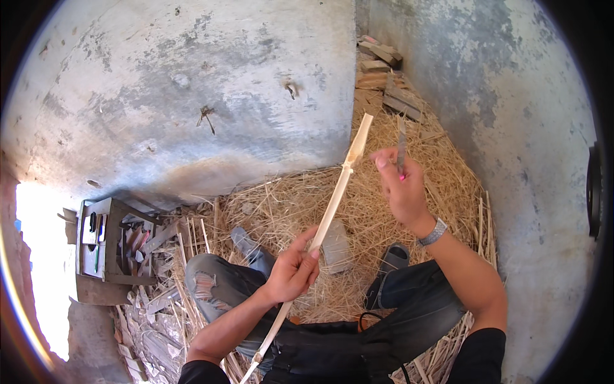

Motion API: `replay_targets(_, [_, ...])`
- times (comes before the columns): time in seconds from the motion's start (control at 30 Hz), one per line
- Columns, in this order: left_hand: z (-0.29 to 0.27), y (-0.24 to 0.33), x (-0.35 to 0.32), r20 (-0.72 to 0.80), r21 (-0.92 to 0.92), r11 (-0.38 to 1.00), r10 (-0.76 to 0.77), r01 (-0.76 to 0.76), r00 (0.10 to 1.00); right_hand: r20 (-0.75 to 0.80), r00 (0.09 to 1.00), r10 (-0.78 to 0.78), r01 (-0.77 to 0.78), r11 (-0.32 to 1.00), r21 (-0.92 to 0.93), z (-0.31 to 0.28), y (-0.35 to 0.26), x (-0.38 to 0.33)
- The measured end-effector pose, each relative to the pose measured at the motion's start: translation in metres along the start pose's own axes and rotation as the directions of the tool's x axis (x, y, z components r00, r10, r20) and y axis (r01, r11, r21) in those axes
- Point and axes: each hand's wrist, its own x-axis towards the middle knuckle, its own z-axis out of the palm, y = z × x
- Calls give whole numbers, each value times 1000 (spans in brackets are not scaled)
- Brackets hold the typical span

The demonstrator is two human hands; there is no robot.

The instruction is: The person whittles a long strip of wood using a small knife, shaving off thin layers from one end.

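A long, pale strip of split bamboo (332, 203) slants from my lap up toward the far wall, its nodes showing as ridges. Closed around its middle is my left hand (295, 269), thumb on top. My right hand (403, 185) is raised to the right of the strip's far end, apart from it. Its fingers wrap round a knife (401, 144) whose narrow, dark blade points away from me. A bit of pink shows by the fist; most of the handle is hidden.
Straw-like shavings (281, 195) cover the floor around my sandalled feet. A grey block (335, 246) lies between them. Left stands a small wooden stand (112, 240) with pens on it. Bricks and wood pieces (380, 64) are piled in the far corner, between worn plaster walls (192, 77).
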Motion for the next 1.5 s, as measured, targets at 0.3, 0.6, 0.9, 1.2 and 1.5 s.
replay_targets(0.3, [-5,-9,2,105,-60,993,105,-99,989,60,989,133,-132,991,-22,-10,-3,3])
replay_targets(0.6, [2,8,9,18,-95,995,38,-37,999,330,936,118,-75,987,-139,27,-17,-41])
replay_targets(0.9, [3,1,1,-40,-107,994,-3,-2,999,291,956,-40,124,953,-275,20,-18,-23])
replay_targets(1.2, [2,6,-2,-49,-87,996,23,-28,999,316,948,-46,164,920,-357,26,-15,-29])
replay_targets(1.5, [-3,17,-4,0,-172,985,-27,27,1000,383,923,17,85,965,-247,26,-3,-33])
